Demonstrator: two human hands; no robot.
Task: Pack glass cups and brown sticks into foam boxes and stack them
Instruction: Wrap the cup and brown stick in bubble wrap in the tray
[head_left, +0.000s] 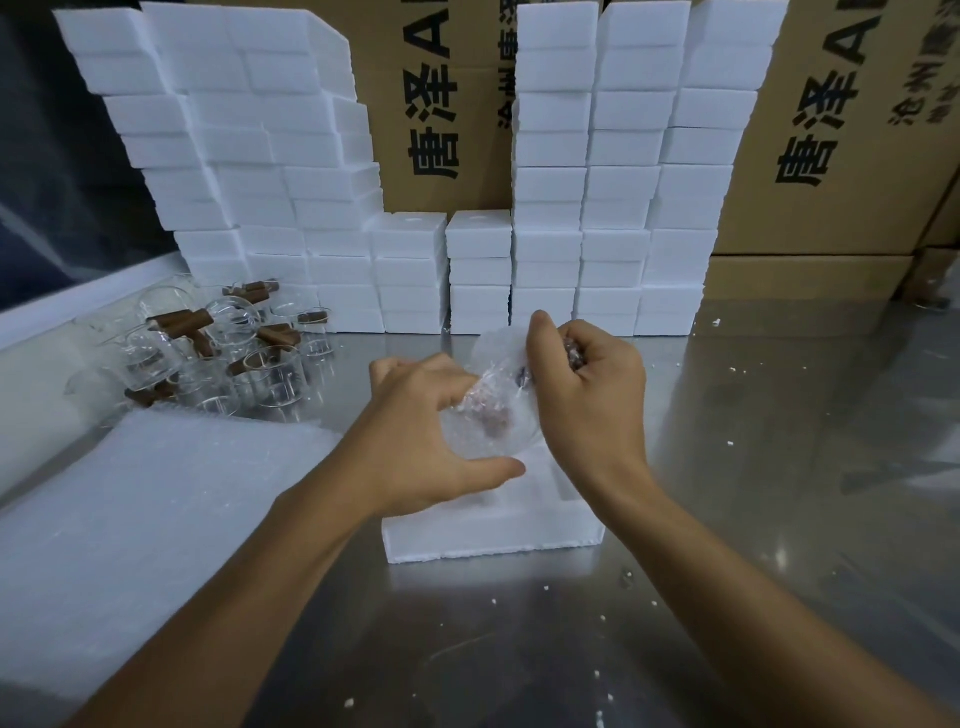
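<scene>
Gripping one wrapped glass cup (488, 410) from both sides, left hand (415, 447) and right hand (582, 384) curl around it above one open foam box (493, 525); loose cups far left, count unclear.

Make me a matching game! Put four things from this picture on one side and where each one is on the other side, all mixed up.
Things:
1. wrapped cup
2. open foam box
3. bare glass cups
4. cardboard cartons

Places:
A. behind the white stacks
B. on the table, far left
C. held in both hands
D. under the hands, on the table

Pairs: 1-C, 2-D, 3-B, 4-A
</scene>
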